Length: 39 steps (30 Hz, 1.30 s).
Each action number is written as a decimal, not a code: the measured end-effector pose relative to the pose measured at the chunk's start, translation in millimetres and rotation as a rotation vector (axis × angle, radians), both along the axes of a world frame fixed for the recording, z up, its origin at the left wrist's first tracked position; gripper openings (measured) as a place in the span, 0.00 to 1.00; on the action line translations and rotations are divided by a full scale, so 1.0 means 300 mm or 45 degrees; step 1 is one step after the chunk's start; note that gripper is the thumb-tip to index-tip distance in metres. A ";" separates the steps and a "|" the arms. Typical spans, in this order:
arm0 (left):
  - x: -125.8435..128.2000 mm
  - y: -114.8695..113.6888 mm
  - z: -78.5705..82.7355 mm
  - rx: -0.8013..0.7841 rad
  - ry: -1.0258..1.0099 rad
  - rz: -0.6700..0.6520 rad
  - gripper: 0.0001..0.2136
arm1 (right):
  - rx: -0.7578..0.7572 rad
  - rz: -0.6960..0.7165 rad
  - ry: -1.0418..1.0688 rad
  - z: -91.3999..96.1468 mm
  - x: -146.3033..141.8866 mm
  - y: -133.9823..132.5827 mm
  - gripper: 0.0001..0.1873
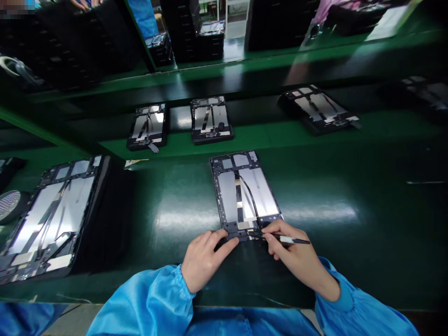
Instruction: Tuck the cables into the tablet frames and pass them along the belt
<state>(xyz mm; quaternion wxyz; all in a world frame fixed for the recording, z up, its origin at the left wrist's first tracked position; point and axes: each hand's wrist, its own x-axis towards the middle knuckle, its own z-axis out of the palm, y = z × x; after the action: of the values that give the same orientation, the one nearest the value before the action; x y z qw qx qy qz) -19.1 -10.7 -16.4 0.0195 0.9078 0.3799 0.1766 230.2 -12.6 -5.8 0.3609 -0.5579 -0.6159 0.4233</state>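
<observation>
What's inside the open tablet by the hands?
Two silver panels, a black cable between them; left hand and right hand, holding a tool, cover the tablet's bottom end.

Right hand [296, 256] holds stylus [289, 240] at tablet frame [245, 196].

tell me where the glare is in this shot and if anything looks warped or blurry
In the head view, a bright glare patch sits on the green bench mat; the metal panels of the tablet chassis at left shine and look stretched by the wide lens; the far edges bend and soften, while the left hand and right hand look fairly sharp.
</observation>
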 end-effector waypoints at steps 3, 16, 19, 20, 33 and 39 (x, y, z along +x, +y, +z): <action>-0.013 0.000 -0.006 0.009 -0.014 -0.023 0.15 | -0.054 0.013 0.123 -0.009 0.004 -0.007 0.08; -0.027 0.004 0.002 0.067 -0.179 -0.084 0.12 | 0.109 0.357 0.180 0.037 -0.043 0.000 0.08; 0.005 -0.032 0.006 0.052 -0.174 -0.189 0.13 | -0.054 0.221 0.255 0.015 -0.020 -0.012 0.08; 0.021 -0.048 0.006 0.031 -0.157 -0.250 0.14 | -0.110 0.162 0.303 0.007 -0.009 -0.017 0.10; 0.035 -0.074 0.026 -0.203 -0.031 -0.339 0.11 | -0.261 0.099 0.386 -0.034 -0.001 0.004 0.15; 0.083 -0.049 0.000 -0.154 0.106 -0.304 0.15 | -0.263 0.116 0.188 -0.010 0.049 0.005 0.10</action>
<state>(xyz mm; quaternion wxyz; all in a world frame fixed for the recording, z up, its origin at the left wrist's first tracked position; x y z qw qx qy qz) 5.7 -25.4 -16.5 0.0794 0.9503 0.2795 0.1121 244.8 -10.9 -8.7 0.3261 -0.5310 -0.5655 0.5403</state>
